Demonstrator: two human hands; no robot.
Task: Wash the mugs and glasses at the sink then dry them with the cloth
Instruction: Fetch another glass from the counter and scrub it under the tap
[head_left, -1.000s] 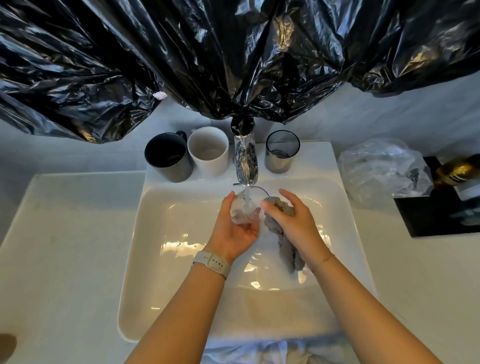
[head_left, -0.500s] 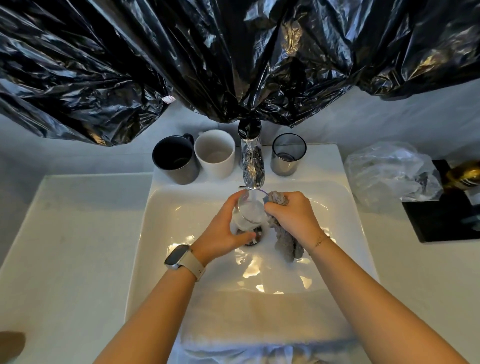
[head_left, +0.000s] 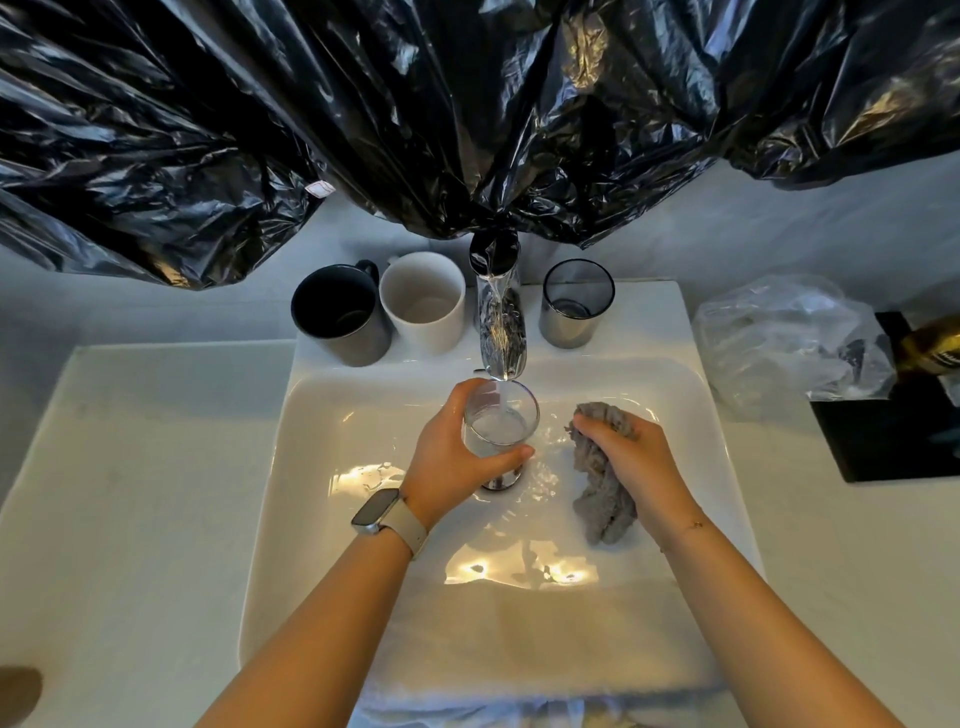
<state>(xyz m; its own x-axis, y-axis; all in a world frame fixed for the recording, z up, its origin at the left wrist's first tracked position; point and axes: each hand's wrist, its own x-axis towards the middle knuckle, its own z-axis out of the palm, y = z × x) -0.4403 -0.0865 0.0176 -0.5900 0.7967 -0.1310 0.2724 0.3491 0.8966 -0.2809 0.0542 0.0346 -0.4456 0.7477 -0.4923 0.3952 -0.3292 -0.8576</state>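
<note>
My left hand (head_left: 452, 457) grips a clear glass (head_left: 500, 421) upright under the running faucet (head_left: 500, 317), over the drain of the white sink (head_left: 363, 519). Water stands in the glass. My right hand (head_left: 631, 454) holds a bunched grey cloth (head_left: 605, 499) a little to the right of the glass, with its tail hanging into the basin. On the sink's back ledge stand a dark grey mug (head_left: 340, 317), a white mug (head_left: 423, 301) and a smoky grey glass (head_left: 574, 304).
Black plastic sheeting (head_left: 467, 114) hangs over the wall above the faucet. A crumpled clear plastic bag (head_left: 779, 343) and a black tray (head_left: 893, 431) with a gold-topped bottle (head_left: 930, 348) sit on the counter at right. White counter (head_left: 130, 493) extends to the left.
My right hand has pulled the cloth away from the glass to the right. The left hand has turned the glass upright under the stream.
</note>
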